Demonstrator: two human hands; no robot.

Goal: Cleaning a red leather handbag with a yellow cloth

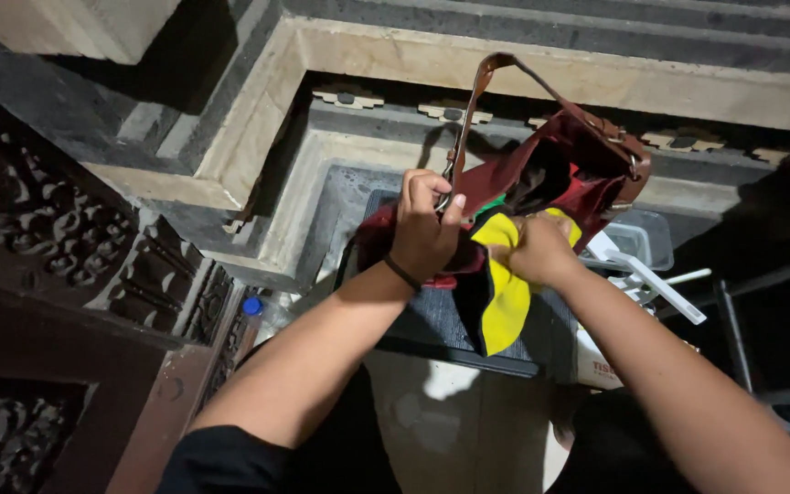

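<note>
A dark red leather handbag (587, 174) is held open above a dark ribbed mat (432, 320), at about one o'clock from the centre of the view. Its brown strap (473, 101) rises in a loop toward twelve o'clock. The left hand (424, 233) is closed on the bag's edge where the strap meets it, the thumb and fingers pinched together there; a thin dark band is worn at that wrist. The right hand (537, 247), just beside it at three o'clock, is clenched on a yellow and black cloth (505, 293), whose upper part is bunched at the bag's mouth while its lower part hangs down toward six o'clock over the mat. A small patch of green shows between the two hands, though what it belongs to cannot be told.

The step in hand is judged to be the passing of the cloth through the bag's mouth; whether it is being pushed in or drawn out cannot be told. For the next move, the opening would have to be kept wide by the left hand while the loose hanging end is gathered by the right.

A clear plastic container (642, 233) and white plastic parts (656, 288) lie at three o'clock of the bag, a blue-capped bottle (253, 306) at nine o'clock, beside carved dark woodwork (57, 238).
</note>
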